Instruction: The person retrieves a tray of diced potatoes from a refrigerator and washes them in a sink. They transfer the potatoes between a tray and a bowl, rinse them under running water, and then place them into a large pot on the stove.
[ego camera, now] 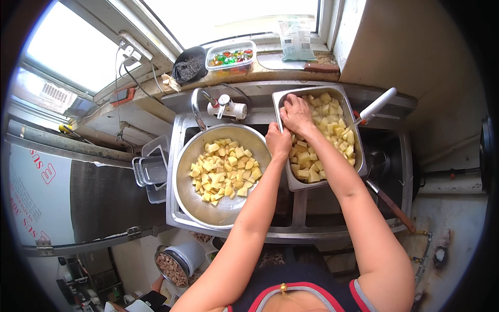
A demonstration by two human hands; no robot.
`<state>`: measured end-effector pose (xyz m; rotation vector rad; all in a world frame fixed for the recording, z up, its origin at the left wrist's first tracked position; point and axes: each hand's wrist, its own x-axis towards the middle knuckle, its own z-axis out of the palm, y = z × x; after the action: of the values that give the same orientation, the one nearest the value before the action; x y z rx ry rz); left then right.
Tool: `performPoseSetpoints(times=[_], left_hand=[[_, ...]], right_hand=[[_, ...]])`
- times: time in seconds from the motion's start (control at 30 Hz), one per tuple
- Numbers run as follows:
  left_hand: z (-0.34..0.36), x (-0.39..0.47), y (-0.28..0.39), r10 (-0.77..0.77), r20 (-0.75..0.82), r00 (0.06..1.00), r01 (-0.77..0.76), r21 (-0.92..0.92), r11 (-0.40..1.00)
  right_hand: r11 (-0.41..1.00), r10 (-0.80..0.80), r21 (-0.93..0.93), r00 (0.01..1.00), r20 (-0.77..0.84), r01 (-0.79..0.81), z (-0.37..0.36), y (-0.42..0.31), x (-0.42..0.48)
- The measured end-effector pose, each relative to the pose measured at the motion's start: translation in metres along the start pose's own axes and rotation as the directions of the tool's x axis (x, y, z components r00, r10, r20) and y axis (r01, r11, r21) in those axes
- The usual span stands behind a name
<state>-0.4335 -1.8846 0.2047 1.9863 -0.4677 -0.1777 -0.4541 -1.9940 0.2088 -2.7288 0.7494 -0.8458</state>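
My left hand [278, 140] grips the left rim of a deep rectangular stainless-steel food pan [361, 165], thumb up along the edge. Diced potatoes [308, 160] fill much of the pan, in what looks like cloudy water. My right hand [297, 113] reaches into the pan's far left corner with the fingers bent down; whether they hold any cubes is hidden. Left of the pan, a large round metal colander [187, 206] holds a heap of diced potatoes [226, 169]. A white-handled utensil [377, 103] leans out over the pan's right rim.
Both vessels rest over a double stainless-steel sink [298, 208], behind which is a faucet [228, 107]. The ledge holds a brown-handled knife [321, 68] and a tub of colourful pieces [230, 56]. Clear plastic containers [154, 169] sit left; a wooden handle [393, 208] juts right. Below stands a bucket [189, 253].
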Motion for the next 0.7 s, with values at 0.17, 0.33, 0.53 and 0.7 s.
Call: performPoseSetpoints(times=[0.17, 0.33, 0.53, 0.7], left_hand=[[-0.003, 0.002, -0.004, 0.016, 0.008, 1.0, -0.017, 0.045, 0.999], [0.001, 0.007, -0.011, 0.014, -0.007, 1.0, -0.014, 0.031, 0.999], [0.008, 0.008, -0.012, 0.04, -0.055, 0.998, -0.04, 0.005, 0.999], [-0.001, 0.007, -0.014, 0.032, -0.032, 0.999, -0.031, 0.028, 0.999]], right_hand=[[0.992, 0.126, -0.031, 0.985, 0.117, -0.123, -0.003, -0.01, 0.001], [0.967, 0.254, -0.072, 0.913, 0.318, -0.244, -0.024, -0.001, -0.018], [0.934, 0.286, 0.043, 0.813, 0.507, -0.355, -0.058, 0.018, -0.055], [0.956, 0.294, -0.097, 0.896, 0.331, -0.278, -0.081, -0.005, -0.105]])
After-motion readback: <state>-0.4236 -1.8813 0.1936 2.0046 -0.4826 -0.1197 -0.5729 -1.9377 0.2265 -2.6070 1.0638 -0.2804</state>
